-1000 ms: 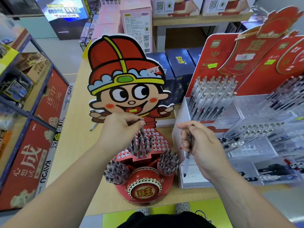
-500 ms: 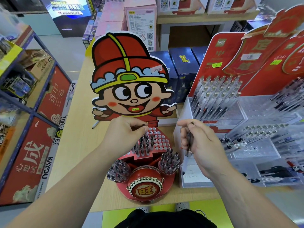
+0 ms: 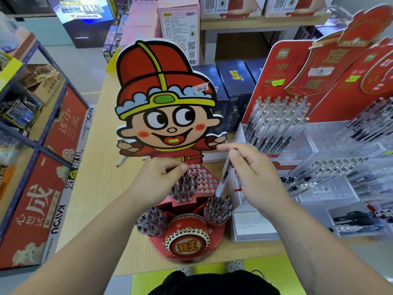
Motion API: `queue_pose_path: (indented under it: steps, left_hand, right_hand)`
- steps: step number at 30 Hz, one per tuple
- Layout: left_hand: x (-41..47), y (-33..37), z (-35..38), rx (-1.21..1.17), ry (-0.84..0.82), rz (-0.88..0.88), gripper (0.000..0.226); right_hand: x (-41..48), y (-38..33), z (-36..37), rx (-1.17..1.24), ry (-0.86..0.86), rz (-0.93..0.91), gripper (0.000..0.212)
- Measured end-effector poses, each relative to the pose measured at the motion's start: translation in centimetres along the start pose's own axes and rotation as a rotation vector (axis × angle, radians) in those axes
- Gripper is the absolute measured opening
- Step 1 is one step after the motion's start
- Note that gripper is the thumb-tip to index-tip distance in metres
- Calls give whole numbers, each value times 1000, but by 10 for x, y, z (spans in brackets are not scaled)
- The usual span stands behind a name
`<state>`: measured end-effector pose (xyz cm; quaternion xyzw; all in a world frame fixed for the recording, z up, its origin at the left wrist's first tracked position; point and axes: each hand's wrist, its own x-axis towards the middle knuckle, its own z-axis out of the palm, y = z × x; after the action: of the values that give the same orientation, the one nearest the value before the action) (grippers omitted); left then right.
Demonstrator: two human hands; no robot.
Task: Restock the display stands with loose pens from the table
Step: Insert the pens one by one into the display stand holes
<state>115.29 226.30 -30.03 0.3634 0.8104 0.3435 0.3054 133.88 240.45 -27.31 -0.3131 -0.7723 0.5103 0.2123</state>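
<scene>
Fingers [image 3: 236,155], right hand [image 3: 257,179], pinch pen [image 3: 223,177], tip at cup [image 3: 212,220] rim; left hand [image 3: 157,179] curled, grip unclear.

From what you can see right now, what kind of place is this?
Most likely a stationery shop. A cartoon pen stand and a clear pen rack carry price stickers, boxed goods fill the shelf behind, and the right hand holds a pen over the stand.

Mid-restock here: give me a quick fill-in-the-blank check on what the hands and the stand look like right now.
1. The right hand grips one ___.
2. The cartoon cutout behind the stand wears a ___ hat.
3. The left hand sits over the stand's panel of round ___.
Missing: pen; red; holes.
</scene>
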Motion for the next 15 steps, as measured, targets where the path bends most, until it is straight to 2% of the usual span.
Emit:
queue_pose_path:
  steps: [4,9,15]
  left_hand:
    - [-9,-4,-1,-129,106,3,16]
    - [-16,-18,-6,-183,120,-45,18]
    - [-21,-20,-6,-151,119,-51,17]
  right_hand:
    - [13,-1,9,-90,38,-83,28]
    - [25,16,30,-199,17,-55,21]
    - [35,23,31,-191,-38,-12,21]
